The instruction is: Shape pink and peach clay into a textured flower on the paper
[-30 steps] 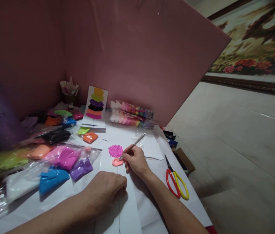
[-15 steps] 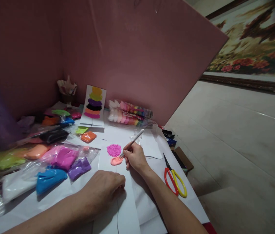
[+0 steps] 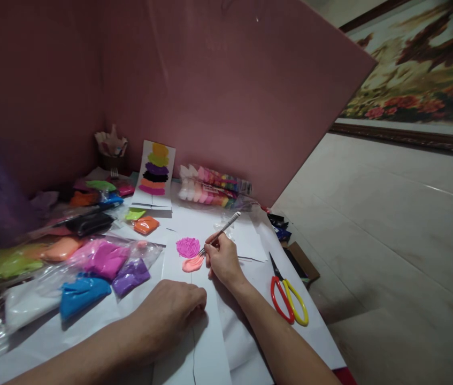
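Note:
In my right hand [image 3: 224,261] is a slim metal fork [image 3: 226,227] with a striped handle, pinched between thumb and fingers. Its tines touch the right side of a peach-coloured clay patch [image 3: 192,264] on a white sheet [image 3: 210,342]. Just above that patch lies a ridged magenta clay patch [image 3: 188,247]. A thin drawn line runs down the sheet below them. My left hand [image 3: 170,307] rests on the lower part of the sheet with its fingers curled under in a loose fist; nothing shows in it.
Bagged clay in several colours, such as a blue pack [image 3: 84,295] and a pink pack [image 3: 104,259], covers the left side. Red-and-yellow scissors [image 3: 286,294] lie at right. A card with stacked coloured bands [image 3: 154,171] leans behind, beside wrapped clay packs [image 3: 210,187].
My right hand and the fork have shifted slightly to the right, with the tines still at the peach patch. My left hand stays where it was.

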Available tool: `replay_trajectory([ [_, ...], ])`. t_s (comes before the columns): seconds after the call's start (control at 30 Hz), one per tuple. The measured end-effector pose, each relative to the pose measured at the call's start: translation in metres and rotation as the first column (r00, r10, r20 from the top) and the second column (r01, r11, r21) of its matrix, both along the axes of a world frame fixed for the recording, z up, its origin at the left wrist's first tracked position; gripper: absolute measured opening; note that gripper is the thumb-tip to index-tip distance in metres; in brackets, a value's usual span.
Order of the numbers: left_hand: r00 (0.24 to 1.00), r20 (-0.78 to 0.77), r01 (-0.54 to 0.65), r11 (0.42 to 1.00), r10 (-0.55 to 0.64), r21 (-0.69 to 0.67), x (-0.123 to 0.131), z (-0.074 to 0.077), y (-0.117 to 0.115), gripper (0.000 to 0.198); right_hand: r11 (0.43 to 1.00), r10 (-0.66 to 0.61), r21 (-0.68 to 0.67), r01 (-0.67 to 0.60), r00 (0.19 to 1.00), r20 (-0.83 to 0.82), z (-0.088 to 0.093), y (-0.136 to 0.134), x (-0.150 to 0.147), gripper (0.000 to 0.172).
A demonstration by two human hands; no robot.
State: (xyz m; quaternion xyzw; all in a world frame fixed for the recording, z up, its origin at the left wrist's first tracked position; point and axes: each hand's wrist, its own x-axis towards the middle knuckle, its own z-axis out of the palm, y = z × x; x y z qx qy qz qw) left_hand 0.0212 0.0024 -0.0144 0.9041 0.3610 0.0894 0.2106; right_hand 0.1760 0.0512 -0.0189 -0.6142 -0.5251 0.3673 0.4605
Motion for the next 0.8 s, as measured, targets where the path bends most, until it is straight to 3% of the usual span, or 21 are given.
replay_trajectory([
  [0.2, 1.000, 0.001, -0.001, 1.000, 0.001, -0.014, -0.001, 0.004, -0.002, 0.020, 0.998, -0.041, 0.045, 0.041, 0.999, 0.000, -0.006, -0.001, 0.000, 0.005],
  [0.43, 1.000, 0.008, 0.004, 1.000, -0.004, -0.013, -0.001, 0.003, -0.002, 0.020, 0.993, -0.100, 0.032, 0.113, 0.958, -0.269, -0.009, 0.000, 0.006, 0.017],
  [0.57, 1.000, 0.025, 0.009, 1.000, -0.009, -0.009, -0.001, 0.003, -0.002, 0.019, 0.986, -0.067, 0.115, 0.120, 0.920, -0.387, -0.006, -0.005, 0.010, 0.024],
  [0.8, 1.000, 0.011, 0.005, 0.999, -0.005, -0.035, -0.002, 0.004, -0.001, 0.019, 0.996, 0.005, 0.083, 0.011, 0.980, -0.200, -0.009, -0.022, -0.001, 0.015],
])
